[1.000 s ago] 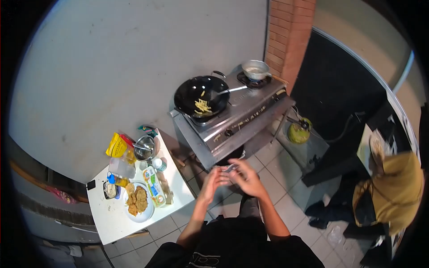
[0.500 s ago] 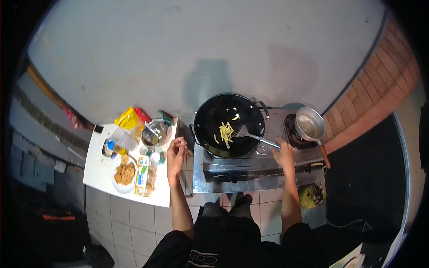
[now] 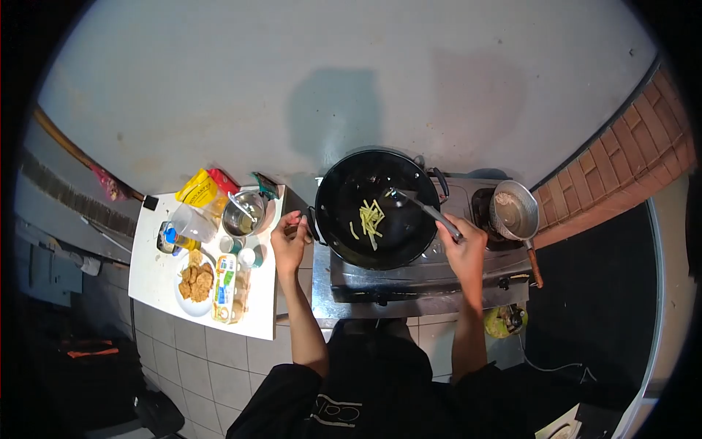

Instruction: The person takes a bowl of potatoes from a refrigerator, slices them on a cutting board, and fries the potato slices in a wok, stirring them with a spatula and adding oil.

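Note:
A black wok [image 3: 344, 245] sits on the stove, with pale yellow strips of food [image 3: 371, 217] gathered near its middle. My right hand [image 3: 464, 245] is closed round the grey handle of a spatula [image 3: 431, 210]. The spatula's blade is inside the wok, over its right half, apart from the strips. My left hand [image 3: 289, 241] is at the wok's left side, its thumb and fingers closing on the black loop handle [image 3: 314, 224]. Part of that grip is hard to make out.
To the right, a metal saucepan [image 3: 515, 212] with a wooden handle stands on the other burner. A white table [image 3: 157, 289] at left bears a plate of browned food [image 3: 196, 282], an egg carton [image 3: 225, 282], a metal bowl [image 3: 243, 214], bottles and a yellow packet [image 3: 199, 190].
The spatula blade has lifted away from the strips, up and right, as my right hand rose. My left hand has come to the wok's left handle. The view has shifted slightly.

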`<act>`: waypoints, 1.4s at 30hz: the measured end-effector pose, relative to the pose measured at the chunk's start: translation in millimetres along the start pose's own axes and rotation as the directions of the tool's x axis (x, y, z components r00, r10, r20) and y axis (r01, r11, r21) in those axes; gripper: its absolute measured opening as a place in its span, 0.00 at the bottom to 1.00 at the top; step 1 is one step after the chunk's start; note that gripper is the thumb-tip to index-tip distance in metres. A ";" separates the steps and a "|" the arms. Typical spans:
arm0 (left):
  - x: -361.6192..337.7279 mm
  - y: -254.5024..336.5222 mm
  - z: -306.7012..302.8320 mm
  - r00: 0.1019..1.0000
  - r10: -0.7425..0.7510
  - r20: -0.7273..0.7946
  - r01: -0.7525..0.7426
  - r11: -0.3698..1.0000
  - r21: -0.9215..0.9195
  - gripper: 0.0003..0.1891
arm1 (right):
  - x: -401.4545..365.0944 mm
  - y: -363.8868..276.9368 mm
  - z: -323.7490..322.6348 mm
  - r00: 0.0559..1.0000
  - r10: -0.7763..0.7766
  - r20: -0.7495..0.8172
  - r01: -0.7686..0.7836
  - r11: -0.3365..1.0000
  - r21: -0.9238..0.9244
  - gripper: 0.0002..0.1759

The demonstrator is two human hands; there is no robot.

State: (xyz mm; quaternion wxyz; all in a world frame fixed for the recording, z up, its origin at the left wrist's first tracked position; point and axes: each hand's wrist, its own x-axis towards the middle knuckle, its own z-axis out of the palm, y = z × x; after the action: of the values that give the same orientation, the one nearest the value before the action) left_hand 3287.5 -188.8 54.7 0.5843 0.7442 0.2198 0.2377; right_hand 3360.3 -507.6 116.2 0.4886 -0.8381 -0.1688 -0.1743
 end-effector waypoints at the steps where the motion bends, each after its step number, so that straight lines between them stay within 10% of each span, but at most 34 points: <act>1: 5.3 2.3 0.0 0.999 0.030 -0.034 -0.031 0.999 -0.021 0.13 | -3.4 -11.1 -2.8 0.999 -0.039 0.011 0.039 0.998 -0.041 0.12; 13: 8.1 -10.5 -3.7 0.993 0.076 0.092 -0.092 0.976 0.198 0.20 | -22.1 -54.4 62.8 0.948 -0.174 0.266 0.174 0.984 0.023 0.08; 38: -0.4 -8.0 -5.3 0.991 0.122 0.059 -0.135 0.932 0.337 0.13 | 70.8 -18.3 43.0 0.999 -0.035 -0.036 0.032 0.997 -0.076 0.08; 42: -0.6 -6.1 -5.1 0.992 0.112 0.062 -0.126 0.932 0.341 0.13 | 85.7 5.6 61.8 0.954 -0.298 -0.028 0.298 0.954 -0.005 0.09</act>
State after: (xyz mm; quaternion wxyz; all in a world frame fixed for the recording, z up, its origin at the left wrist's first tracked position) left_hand 3283.6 -183.9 49.8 0.4342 0.8515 0.2004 0.2152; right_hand 3446.3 -446.3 122.6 0.4586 -0.8007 -0.2863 -0.2579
